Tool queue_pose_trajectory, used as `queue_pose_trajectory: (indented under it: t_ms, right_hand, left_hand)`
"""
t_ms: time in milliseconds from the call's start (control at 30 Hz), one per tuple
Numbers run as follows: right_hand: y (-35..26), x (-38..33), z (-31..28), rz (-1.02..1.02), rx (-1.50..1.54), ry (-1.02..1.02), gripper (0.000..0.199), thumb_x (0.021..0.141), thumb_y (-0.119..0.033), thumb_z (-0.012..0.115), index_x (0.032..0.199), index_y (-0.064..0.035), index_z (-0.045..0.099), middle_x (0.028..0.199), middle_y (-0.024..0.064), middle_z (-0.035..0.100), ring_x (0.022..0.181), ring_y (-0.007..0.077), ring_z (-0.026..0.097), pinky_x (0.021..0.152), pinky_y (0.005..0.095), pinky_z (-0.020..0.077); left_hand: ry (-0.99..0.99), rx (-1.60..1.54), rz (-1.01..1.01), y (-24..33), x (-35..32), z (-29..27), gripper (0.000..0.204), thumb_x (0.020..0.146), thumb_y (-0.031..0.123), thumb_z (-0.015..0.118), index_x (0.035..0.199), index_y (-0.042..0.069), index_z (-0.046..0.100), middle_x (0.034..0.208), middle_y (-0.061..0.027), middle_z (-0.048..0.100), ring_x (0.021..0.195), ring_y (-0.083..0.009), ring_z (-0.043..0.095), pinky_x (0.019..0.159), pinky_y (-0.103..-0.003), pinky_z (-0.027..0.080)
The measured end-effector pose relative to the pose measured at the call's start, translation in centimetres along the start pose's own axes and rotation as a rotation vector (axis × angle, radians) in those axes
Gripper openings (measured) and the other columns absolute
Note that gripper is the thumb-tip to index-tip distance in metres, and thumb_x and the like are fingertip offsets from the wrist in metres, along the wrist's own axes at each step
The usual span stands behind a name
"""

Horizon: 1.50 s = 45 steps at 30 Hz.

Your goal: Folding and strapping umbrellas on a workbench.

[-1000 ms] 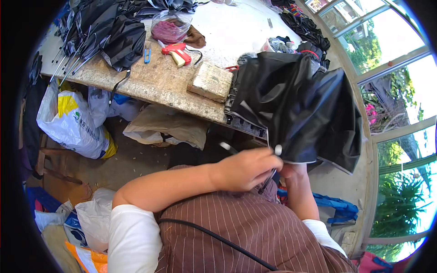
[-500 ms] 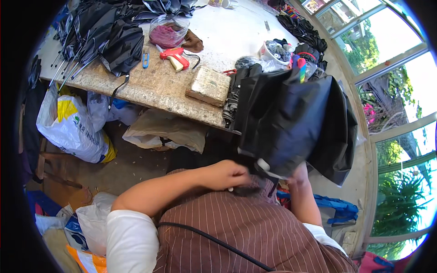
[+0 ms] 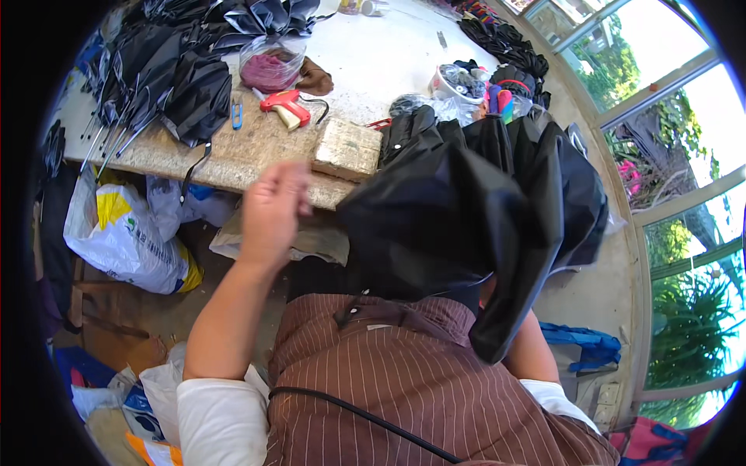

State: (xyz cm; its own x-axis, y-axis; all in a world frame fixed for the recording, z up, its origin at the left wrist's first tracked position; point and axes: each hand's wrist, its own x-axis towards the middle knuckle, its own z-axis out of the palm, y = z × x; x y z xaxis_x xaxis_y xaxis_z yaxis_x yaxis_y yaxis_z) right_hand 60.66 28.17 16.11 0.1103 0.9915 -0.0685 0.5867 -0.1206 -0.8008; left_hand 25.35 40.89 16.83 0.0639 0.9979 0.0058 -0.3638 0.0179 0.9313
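A black umbrella (image 3: 435, 217), its canopy loose and hanging in folds, fills the space between the table and my lap. Under its cloth my right hand (image 3: 488, 290) holds it up; the fingers are mostly hidden behind the fabric. My left hand (image 3: 273, 208) is raised at the table's front edge, apart from the umbrella, its fingers curled together and slightly blurred. What they pinch, if anything, does not show. A small black strap with a light snap (image 3: 354, 310) lies against my striped apron (image 3: 373, 373).
On the worktable (image 3: 241, 151) are a wrapped block (image 3: 347, 147), a red glue gun (image 3: 286, 107), blue thread snips (image 3: 236, 115) and a bagged pink bundle (image 3: 270, 71). More black umbrellas (image 3: 186, 93) pile at the left. A white tub (image 3: 460, 84) stands at the right; bags (image 3: 128, 233) sit below.
My left hand has risen from my lap, up and left, to the table edge. The umbrella has swung, its cloth spreading left and down over my right hand.
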Motion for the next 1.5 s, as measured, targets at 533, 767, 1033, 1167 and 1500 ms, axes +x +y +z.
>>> queue_pose_trajectory:
  t_ms: [533,767,1033,1167,1500]
  right_hand:
    - [4.3,5.7,1.1,-0.09,-0.149,0.192,0.045,0.084,-0.027,0.058,0.124,-0.0059,0.055,0.125,0.0154,0.056,0.116,0.0299,0.053,0.094,0.0398,0.0418]
    - [-3.5,4.3,1.2,-0.021,-0.689,0.065,0.042,0.086,-0.02,0.056,0.125,-0.0052,0.054,0.119,0.0152,0.059,0.113,0.0297,0.055,0.098,0.0355,0.0385]
    - [-3.9,3.2,4.9,-0.584,-0.837,0.195,0.028,0.082,-0.013,0.052,0.109,-0.0052,0.056,0.095,0.0131,0.062,0.079,0.0319,0.058,0.072,0.0369,0.043]
    - [-4.3,2.8,3.6,-0.628,-0.827,0.308,0.02,0.08,-0.013,0.051,0.099,-0.0067,0.056,0.082,0.0101,0.061,0.066,0.0302,0.059,0.059,0.0373,0.0452]
    - [-7.6,2.6,4.7,-0.643,-0.925,0.235,0.008,0.08,-0.012,0.05,0.087,-0.0087,0.051,0.071,0.0056,0.053,0.061,0.0253,0.055,0.055,0.0352,0.0431]
  left_hand:
    - [-0.8,0.767,0.564,9.3,-1.0,2.0,0.032,0.091,0.033,0.052,0.092,0.003,0.063,0.076,-0.0106,0.062,0.062,-0.0193,0.052,0.062,-0.03,0.045]
    - [-1.122,-0.27,0.051,12.7,-4.3,5.5,0.043,0.095,0.037,0.039,0.12,0.004,0.052,0.082,-0.0174,0.063,0.067,-0.0246,0.06,0.069,-0.038,0.051]
    - [-1.062,0.53,0.382,8.7,-0.9,5.4,0.042,0.096,0.033,0.039,0.108,0.0,0.062,0.098,-0.0141,0.066,0.083,-0.0243,0.062,0.078,-0.031,0.049]
    - [-0.95,-0.701,0.19,13.7,-1.8,6.7,0.041,0.093,0.03,0.042,0.111,-0.002,0.06,0.111,-0.0194,0.062,0.091,-0.0276,0.064,0.08,-0.034,0.052]
    - [-0.637,0.669,0.019,12.5,-0.1,5.9,0.053,0.097,0.046,0.038,0.105,-0.001,0.061,0.111,-0.0149,0.06,0.096,-0.0252,0.058,0.09,-0.035,0.043]
